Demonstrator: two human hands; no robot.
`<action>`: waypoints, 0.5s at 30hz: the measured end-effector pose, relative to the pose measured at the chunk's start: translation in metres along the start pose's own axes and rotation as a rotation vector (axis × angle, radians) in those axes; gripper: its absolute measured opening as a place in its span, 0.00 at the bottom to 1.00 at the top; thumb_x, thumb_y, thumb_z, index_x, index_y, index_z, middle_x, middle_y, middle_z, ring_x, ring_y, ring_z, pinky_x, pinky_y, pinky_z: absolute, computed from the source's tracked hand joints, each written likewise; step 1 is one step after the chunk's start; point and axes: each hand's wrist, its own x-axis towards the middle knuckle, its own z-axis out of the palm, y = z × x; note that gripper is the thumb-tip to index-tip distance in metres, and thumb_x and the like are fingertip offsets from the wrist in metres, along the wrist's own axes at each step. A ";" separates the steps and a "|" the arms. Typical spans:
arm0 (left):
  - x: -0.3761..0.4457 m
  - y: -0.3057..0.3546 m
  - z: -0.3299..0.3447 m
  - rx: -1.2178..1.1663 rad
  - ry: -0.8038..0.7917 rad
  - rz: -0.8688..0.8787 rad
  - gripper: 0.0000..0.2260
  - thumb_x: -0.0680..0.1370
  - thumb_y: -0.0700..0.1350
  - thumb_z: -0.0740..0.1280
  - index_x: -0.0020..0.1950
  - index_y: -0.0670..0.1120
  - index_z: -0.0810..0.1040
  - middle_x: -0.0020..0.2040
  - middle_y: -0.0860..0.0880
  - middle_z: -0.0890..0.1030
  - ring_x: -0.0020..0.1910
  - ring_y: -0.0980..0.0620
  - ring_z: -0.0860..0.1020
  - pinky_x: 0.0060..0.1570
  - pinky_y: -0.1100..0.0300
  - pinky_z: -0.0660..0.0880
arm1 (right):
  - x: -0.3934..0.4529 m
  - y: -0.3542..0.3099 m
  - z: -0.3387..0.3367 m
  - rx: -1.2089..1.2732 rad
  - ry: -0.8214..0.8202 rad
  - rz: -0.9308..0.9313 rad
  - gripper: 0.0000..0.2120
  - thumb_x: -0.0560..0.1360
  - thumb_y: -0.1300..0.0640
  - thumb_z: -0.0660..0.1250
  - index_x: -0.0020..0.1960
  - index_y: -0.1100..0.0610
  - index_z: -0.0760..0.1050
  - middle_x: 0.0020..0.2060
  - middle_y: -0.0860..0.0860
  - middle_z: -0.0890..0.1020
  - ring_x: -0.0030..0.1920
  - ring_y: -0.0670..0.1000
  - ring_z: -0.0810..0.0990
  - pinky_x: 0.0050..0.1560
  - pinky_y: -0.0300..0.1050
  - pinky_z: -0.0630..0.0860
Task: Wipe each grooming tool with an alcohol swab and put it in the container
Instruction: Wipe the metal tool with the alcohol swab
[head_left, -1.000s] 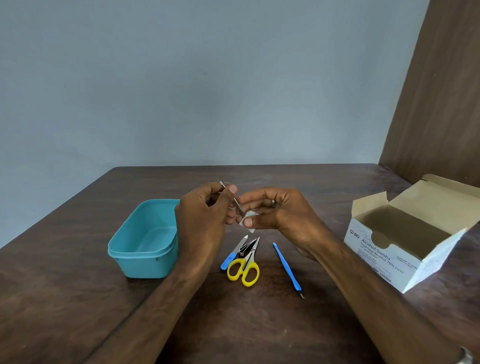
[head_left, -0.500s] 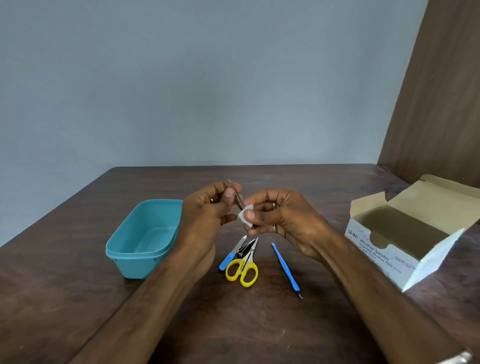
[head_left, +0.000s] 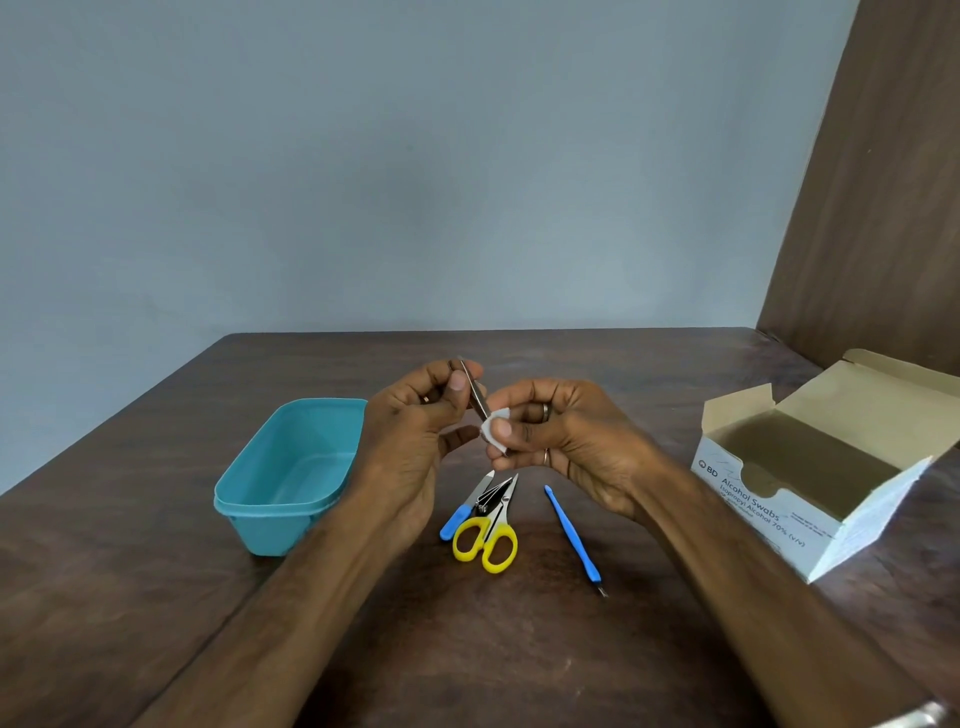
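Note:
My left hand pinches a thin metal tool, tilted with its top end up and to the left. My right hand presses a folded white alcohol swab around the tool's lower end. The teal container stands to the left of my hands and looks empty. Below my hands on the table lie yellow-handled scissors, a blue-handled nail file partly under the scissors, and a slim blue-handled cuticle tool.
An open white box of alcohol swabs stands at the right, its flap raised. The dark wooden table meets a grey wall at the back. A brown panel rises at the far right.
The swab in my right hand has slid along the metal tool while my left hand turned it a little more upright. The tools on the table and the container have not moved.

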 end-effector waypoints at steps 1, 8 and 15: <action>0.000 0.000 0.000 -0.003 0.006 -0.001 0.06 0.78 0.38 0.66 0.48 0.45 0.83 0.40 0.49 0.82 0.43 0.53 0.80 0.42 0.56 0.79 | 0.000 0.000 -0.001 0.001 -0.010 0.005 0.11 0.66 0.71 0.71 0.47 0.63 0.81 0.36 0.56 0.85 0.37 0.53 0.85 0.40 0.46 0.84; 0.001 0.000 0.000 -0.015 0.002 -0.013 0.07 0.78 0.39 0.66 0.48 0.45 0.83 0.40 0.50 0.83 0.44 0.53 0.80 0.41 0.56 0.79 | 0.000 0.002 0.002 -0.019 -0.004 -0.001 0.10 0.66 0.70 0.73 0.46 0.62 0.81 0.38 0.56 0.85 0.38 0.53 0.85 0.38 0.45 0.84; -0.001 -0.001 0.001 0.143 0.089 0.095 0.08 0.75 0.44 0.70 0.53 0.47 0.84 0.44 0.48 0.86 0.48 0.49 0.84 0.46 0.54 0.82 | 0.003 0.004 0.003 -0.119 0.109 -0.081 0.07 0.67 0.69 0.75 0.43 0.60 0.82 0.40 0.60 0.84 0.37 0.53 0.85 0.40 0.47 0.84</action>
